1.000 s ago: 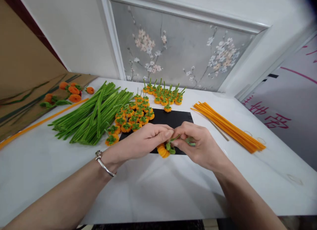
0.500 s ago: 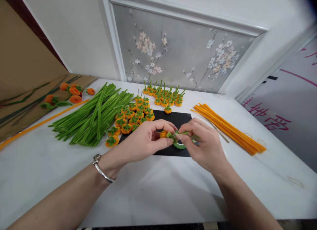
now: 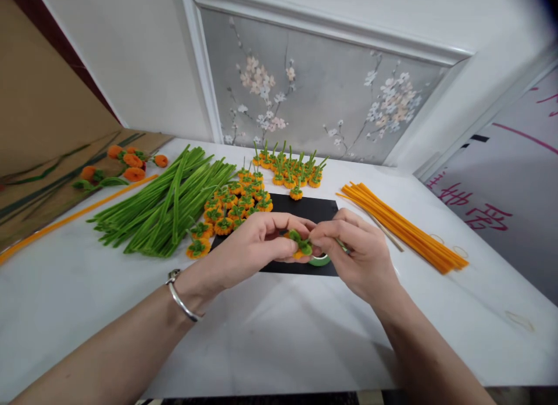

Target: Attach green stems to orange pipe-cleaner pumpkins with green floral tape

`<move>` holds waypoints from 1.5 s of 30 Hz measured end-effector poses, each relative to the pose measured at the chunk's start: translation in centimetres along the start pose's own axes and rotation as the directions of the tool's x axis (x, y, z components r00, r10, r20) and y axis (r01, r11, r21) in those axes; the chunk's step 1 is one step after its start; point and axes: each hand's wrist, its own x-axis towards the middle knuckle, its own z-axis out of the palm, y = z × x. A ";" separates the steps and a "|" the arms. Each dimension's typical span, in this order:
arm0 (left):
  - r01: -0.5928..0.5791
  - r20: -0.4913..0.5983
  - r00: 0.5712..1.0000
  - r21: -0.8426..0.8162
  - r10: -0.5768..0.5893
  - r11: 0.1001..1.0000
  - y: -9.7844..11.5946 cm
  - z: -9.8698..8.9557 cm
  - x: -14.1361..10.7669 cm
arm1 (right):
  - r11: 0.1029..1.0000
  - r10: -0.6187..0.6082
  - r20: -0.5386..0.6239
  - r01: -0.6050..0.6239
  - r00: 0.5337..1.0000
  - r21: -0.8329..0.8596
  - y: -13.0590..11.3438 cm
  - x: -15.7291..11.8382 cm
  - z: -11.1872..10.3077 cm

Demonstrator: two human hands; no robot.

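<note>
Between my two hands is a small orange pumpkin-like piece with green leaves on top. My left hand has its thumb and fingers closed round the piece from the left. The fingertips of my right hand pinch the green part at its right side. Just below and behind the fingers, a green tape roll lies on a black mat, partly hidden by my hands. Many finished-looking orange pieces with green tops stand left of the mat.
Green fuzzy stems are heaped at left. Orange fuzzy stems lie at right beside a thin stick. More orange pieces with upright stems stand near the back wall. Orange flowers rest at far left on the white table.
The held piece has turned, so its green leaves now face up towards me and its orange part sits lower. My fingers have shifted slightly around it.
</note>
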 end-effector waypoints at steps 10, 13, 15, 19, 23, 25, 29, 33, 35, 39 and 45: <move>-0.096 -0.027 0.995 0.142 0.101 0.985 0.4 0.2 -0.2 | 1.000 -0.005 -0.061 0.006 0.998 0.011 -0.1 0.1 0.1; -0.099 -0.057 0.992 0.234 0.115 0.967 0.4 0.3 0.0 | 1.000 -0.001 -0.045 0.001 0.999 -0.005 0.0 0.0 0.4; -0.114 -0.107 0.981 0.365 0.163 0.924 0.3 0.4 0.2 | 0.999 -0.004 -0.019 0.003 1.000 -0.039 0.0 0.0 0.6; -0.071 -0.119 0.984 0.408 0.130 0.910 -0.1 0.0 0.6 | 0.996 -0.006 0.046 0.011 0.999 -0.092 -0.1 0.0 0.8; -0.016 -0.067 0.997 0.183 0.029 0.983 -0.5 -0.8 0.7 | 0.989 0.136 0.136 -0.143 0.981 0.040 0.0 -0.1 0.4; -0.005 -0.072 0.997 0.105 0.012 0.994 -0.5 -1.0 0.6 | 0.964 0.210 0.181 -0.234 0.961 0.126 0.3 -0.2 0.0; 0.011 -0.089 0.996 0.020 -0.009 1.000 -0.6 -1.0 0.5 | 0.944 0.230 0.175 -0.263 0.957 0.198 0.6 -0.4 -0.2; -0.013 -0.111 0.994 0.030 0.016 0.999 -0.8 -1.2 0.7 | 0.953 0.221 0.104 -0.237 0.970 0.187 0.6 -0.3 0.0; -0.018 -0.123 0.992 0.087 0.028 0.996 -0.9 -1.4 0.8 | 0.953 0.232 0.091 -0.245 0.968 0.178 0.6 -0.2 0.1; 0.015 -0.123 0.992 0.187 0.008 0.982 -0.9 -1.7 0.8 | 0.941 0.296 0.103 -0.308 0.950 0.142 0.8 -0.1 0.1; 0.059 -0.139 0.990 0.271 -0.022 0.961 0.3 -2.5 0.5 | 0.915 0.362 0.138 -0.380 0.922 0.138 1.9 0.0 -0.3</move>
